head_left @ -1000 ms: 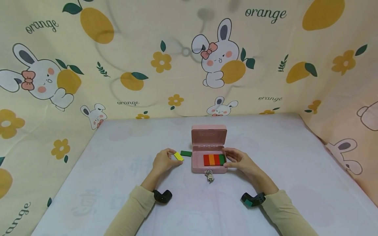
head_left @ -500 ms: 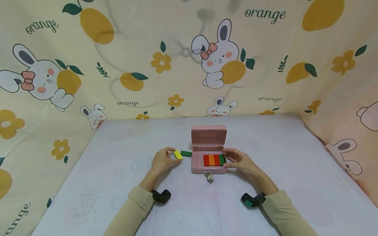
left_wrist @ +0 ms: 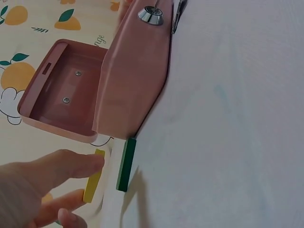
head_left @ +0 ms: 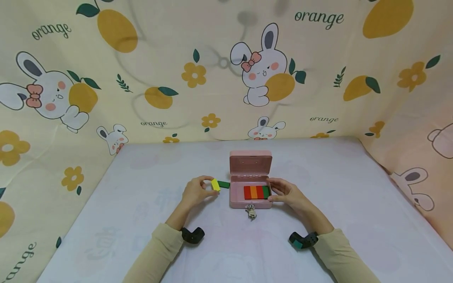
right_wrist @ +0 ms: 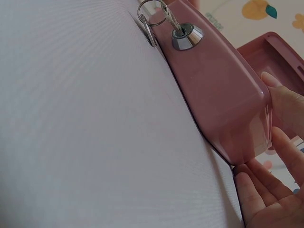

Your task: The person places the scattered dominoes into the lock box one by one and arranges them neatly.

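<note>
My left hand (head_left: 195, 191) pinches a yellow block (head_left: 215, 185) between thumb and fingertips, slightly above the table in the left wrist view. Just beyond it, a dark green block (head_left: 223, 184) lies with one end by the left side of a pink metal cash box (head_left: 237, 195). The box's lid (head_left: 250, 164) is raised. Inside, red, orange and green blocks (head_left: 253, 192) sit side by side toward the right wall. My right hand (head_left: 291, 193) grips the box's right side; in the right wrist view, the thumb (right_wrist: 270, 80) is at the rim and the fingers are along the wall.
A lock (right_wrist: 186, 37) with a key in it is on the box's front, and a key ring (head_left: 251, 212) hangs there onto the table. White cloth (head_left: 226, 251) covers the table. A patterned curtain (head_left: 212, 70) rises behind it.
The yellow block has turned more upright in my left fingers and shifted slightly up, its end now closer to the green block. My right hand stays at the box.
</note>
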{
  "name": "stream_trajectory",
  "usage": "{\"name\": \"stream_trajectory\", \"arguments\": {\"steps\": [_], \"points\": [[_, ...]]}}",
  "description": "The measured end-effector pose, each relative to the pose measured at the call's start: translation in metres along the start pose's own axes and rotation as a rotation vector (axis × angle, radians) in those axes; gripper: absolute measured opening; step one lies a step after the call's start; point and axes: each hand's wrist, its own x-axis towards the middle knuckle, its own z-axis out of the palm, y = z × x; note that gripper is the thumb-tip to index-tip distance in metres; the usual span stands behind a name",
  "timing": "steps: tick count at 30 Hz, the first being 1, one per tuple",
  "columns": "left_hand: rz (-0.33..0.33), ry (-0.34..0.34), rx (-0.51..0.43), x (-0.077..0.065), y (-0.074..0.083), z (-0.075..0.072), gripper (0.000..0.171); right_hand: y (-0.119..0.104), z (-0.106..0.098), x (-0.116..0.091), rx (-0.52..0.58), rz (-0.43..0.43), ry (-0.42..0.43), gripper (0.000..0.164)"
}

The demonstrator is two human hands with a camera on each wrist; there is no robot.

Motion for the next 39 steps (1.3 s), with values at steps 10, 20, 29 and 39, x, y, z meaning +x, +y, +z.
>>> {"name": "stream_trajectory", "arguments": {"steps": [10,20,29,39], "points": [[0.047,-0.021,-0.045,-0.001,0.004,0.001,0.047,0.001,0.001,0.001,-0.009,0.005,0.015,0.07],[0.093,-0.02,-0.065,-0.004,0.012,0.001,0.045,0.001,0.001,0.0,-0.002,0.001,0.008,0.069],[0.104,-0.042,-0.087,-0.007,0.019,0.003,0.045,0.0,0.002,0.003,0.004,0.039,0.034,0.068],[0.128,-0.062,-0.089,-0.006,0.026,0.007,0.046,-0.001,0.002,0.001,0.01,0.024,0.022,0.069]]}}
